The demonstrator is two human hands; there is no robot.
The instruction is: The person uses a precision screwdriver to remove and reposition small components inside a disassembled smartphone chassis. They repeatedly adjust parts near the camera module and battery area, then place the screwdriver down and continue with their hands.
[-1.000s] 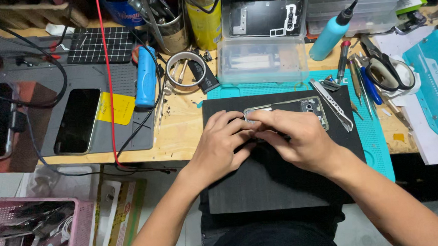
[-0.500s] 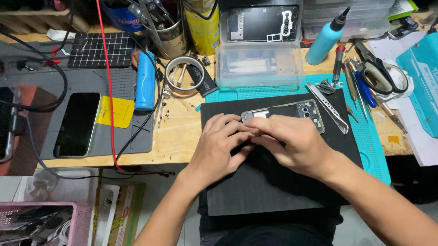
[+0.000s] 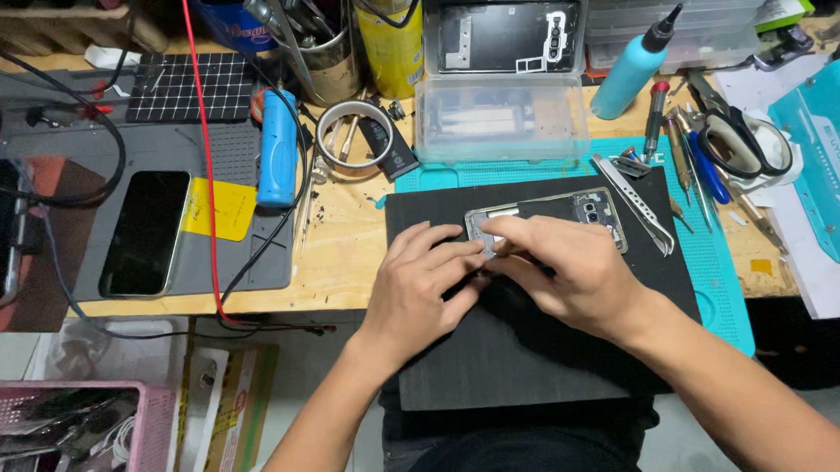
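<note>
Centre of frame: left hand (image 3: 423, 284) and right hand (image 3: 561, 272) meet over an opened phone frame (image 3: 572, 209) on a dark mat (image 3: 503, 356). Fingers (image 3: 511, 229) of the right hand press its left end. Metal tweezers (image 3: 634, 201) lie just right of it. Blue bottle (image 3: 631, 62) upper right; black phone (image 3: 145, 233) left on the desk (image 3: 345, 259).
</note>
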